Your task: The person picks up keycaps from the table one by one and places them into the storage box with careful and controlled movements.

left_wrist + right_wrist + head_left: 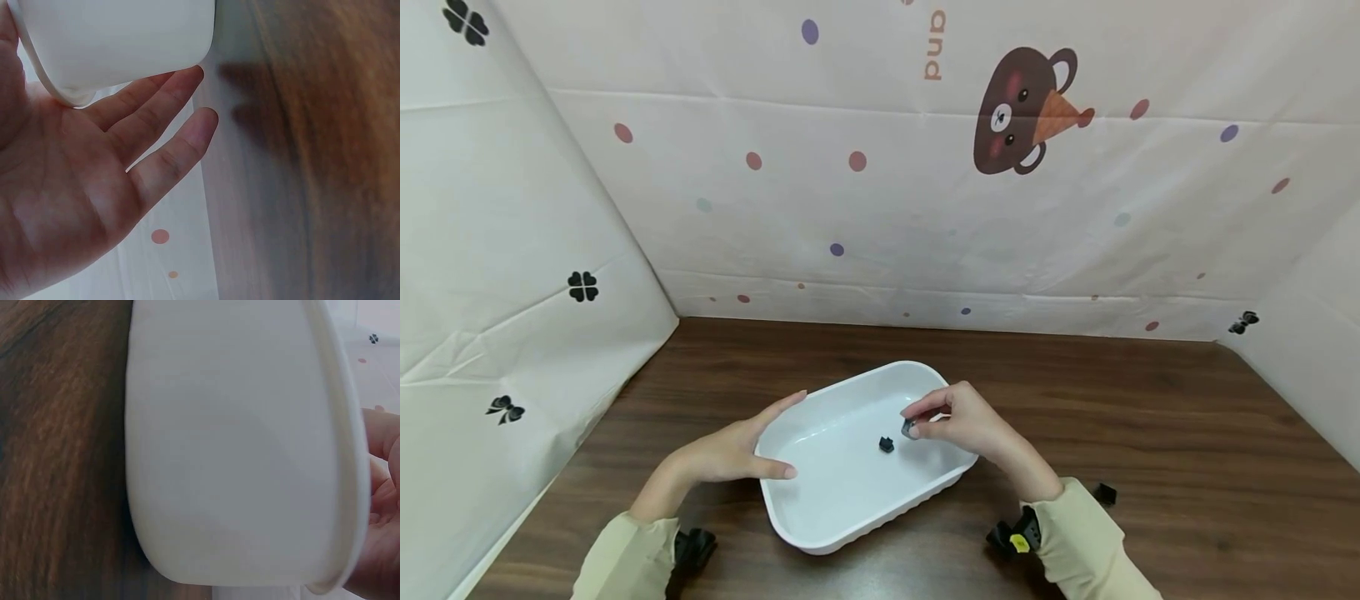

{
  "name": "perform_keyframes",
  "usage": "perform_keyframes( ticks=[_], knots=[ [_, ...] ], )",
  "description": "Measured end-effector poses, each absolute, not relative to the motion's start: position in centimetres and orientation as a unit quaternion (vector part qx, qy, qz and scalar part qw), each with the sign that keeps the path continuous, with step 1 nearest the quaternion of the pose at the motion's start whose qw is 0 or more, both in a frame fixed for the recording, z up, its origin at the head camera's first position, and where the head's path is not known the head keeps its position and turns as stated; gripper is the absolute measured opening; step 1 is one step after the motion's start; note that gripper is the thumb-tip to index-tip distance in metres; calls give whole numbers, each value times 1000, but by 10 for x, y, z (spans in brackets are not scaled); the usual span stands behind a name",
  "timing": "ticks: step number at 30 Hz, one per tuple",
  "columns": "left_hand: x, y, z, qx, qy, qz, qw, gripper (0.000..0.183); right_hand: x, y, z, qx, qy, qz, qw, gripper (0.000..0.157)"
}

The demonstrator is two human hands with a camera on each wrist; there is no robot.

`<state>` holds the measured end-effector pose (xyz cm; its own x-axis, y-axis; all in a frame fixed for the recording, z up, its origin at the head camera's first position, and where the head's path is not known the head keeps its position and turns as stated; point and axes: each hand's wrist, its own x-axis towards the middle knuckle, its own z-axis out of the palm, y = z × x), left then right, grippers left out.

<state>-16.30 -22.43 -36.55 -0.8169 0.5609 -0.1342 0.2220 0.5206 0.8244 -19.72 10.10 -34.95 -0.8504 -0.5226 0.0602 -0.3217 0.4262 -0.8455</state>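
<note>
A white plastic basin (842, 500) stands at an angle on the table. My left hand (741, 446) holds its left end, thumb over the rim and fingers along the outside; the left wrist view shows those fingers (169, 165) beside and under the basin's wall (131, 37). Over the right part of the basin, my right hand (958, 421) pinches a small dark grey piece (908, 428) between thumb and fingers. A small black piece (886, 444) lies on the basin floor. From the right wrist, the basin's outer wall (231, 456) hides what that hand (381, 506) pinches.
The brown wooden table (1187, 433) extends to both sides. White sheets with printed dots and a bear (1011, 108) rise behind and at the sides. A small black object (1105, 494) sits beside the right sleeve. Black wrist devices (1015, 533) hang under both forearms.
</note>
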Motion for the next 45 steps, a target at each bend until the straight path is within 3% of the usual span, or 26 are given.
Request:
perform_keyframes(
  ticks=[17,29,36,45],
  knots=[
    [-163,-221,-363,229,851,429,197,93,-197,92,-353,-275,851,-432,112,17],
    [-163,-220,-362,222,852,430,198,93,-192,93,-355,-296,868,-397,40,18],
    [-163,-221,-364,218,856,425,199,93,-183,93,-355,-380,879,-281,-60,20],
    [-163,-224,-364,220,855,427,197,93,-174,96,-355,-425,884,-163,-110,25]
  ],
)
